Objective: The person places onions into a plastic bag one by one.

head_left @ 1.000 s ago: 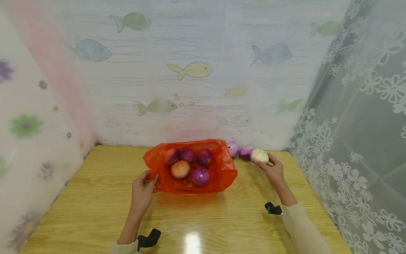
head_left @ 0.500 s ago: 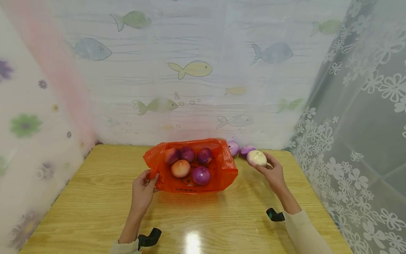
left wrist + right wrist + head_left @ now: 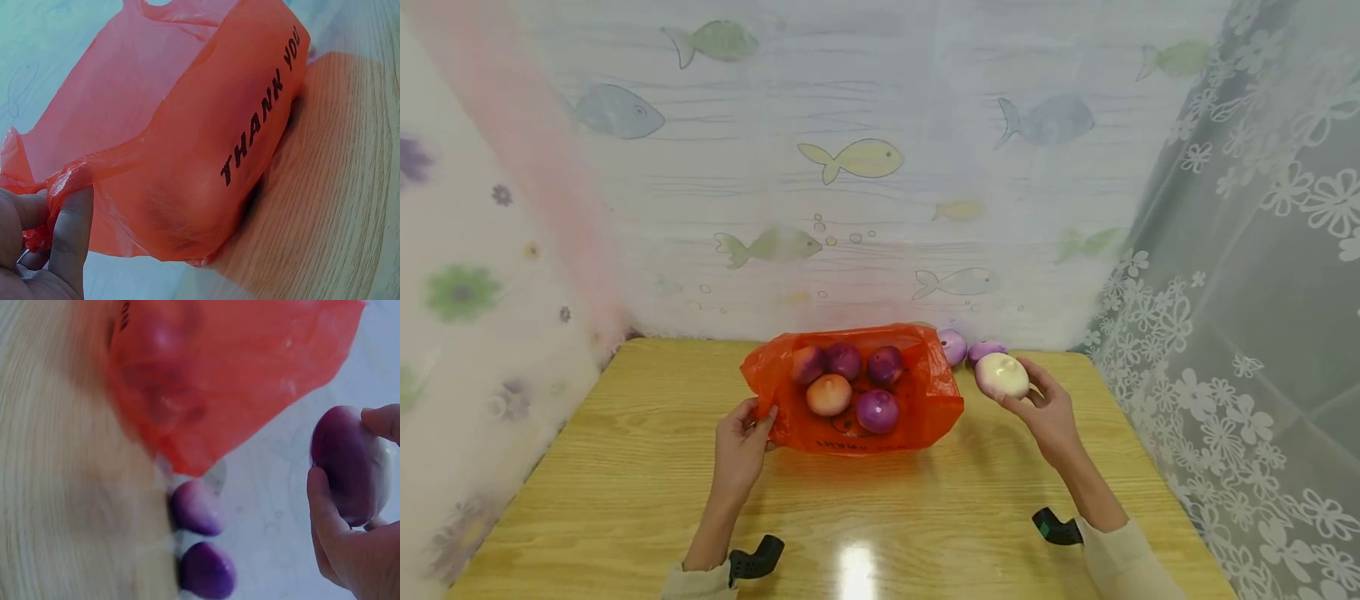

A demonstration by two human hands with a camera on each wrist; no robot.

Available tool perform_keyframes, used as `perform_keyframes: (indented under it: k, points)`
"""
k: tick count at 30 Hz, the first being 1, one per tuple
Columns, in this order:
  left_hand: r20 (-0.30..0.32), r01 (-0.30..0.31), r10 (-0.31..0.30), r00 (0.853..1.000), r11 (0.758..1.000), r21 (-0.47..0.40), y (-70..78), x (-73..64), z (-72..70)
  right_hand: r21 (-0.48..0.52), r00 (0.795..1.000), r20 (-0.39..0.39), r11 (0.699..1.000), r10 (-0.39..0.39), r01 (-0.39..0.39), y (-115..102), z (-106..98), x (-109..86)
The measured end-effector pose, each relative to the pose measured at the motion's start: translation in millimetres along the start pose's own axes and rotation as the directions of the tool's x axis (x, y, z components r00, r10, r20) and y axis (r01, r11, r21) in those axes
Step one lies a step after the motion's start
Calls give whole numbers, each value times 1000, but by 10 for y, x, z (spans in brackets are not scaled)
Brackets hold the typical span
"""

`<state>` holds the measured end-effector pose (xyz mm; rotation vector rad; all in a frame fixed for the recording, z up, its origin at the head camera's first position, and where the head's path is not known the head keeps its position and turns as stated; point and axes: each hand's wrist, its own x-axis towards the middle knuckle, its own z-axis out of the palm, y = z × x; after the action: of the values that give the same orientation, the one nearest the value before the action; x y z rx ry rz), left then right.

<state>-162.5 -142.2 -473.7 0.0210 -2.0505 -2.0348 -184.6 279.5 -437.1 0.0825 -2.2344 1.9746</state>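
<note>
My left hand (image 3: 739, 446) grips a gathered edge of a red plastic bag (image 3: 181, 169), thumb and fingers closed on the film. The bag lies on its side, mouth wide, with "THANK YOU" printed on it. Several round onions (image 3: 877, 412) show inside, purple or tinted orange by the film. Off the bag's right end, my right hand (image 3: 1048, 417) holds a squat purple-and-cream onion (image 3: 350, 465) between thumb and fingers, its pale side facing up in the head view. Behind it sit two more purple onions, one (image 3: 197, 507) close by the bag and another (image 3: 207, 570) beside it.
The wooden table (image 3: 880, 508) ends at the back against a fish-patterned curtain (image 3: 850, 208). A grey flowered curtain (image 3: 1262, 333) hangs along the right. Black wrist-worn devices (image 3: 1057, 527) stick out near both sleeves.
My right hand has drawn the pale-sided onion away from the two at the back, slightly left and toward me. My left hand keeps its grip on the bag.
</note>
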Motion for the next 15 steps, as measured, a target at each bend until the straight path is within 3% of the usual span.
perform_keyframes:
  k: [9,15]
  points:
    - [9,-4,5,1000,999,-38,7,-8,9,87,995,44,993,-85,81,-284,77,-229]
    - [14,10,-10,1000,999,-39,17,-12,-2,154,980,105,976,-170,153,-451,157,-349]
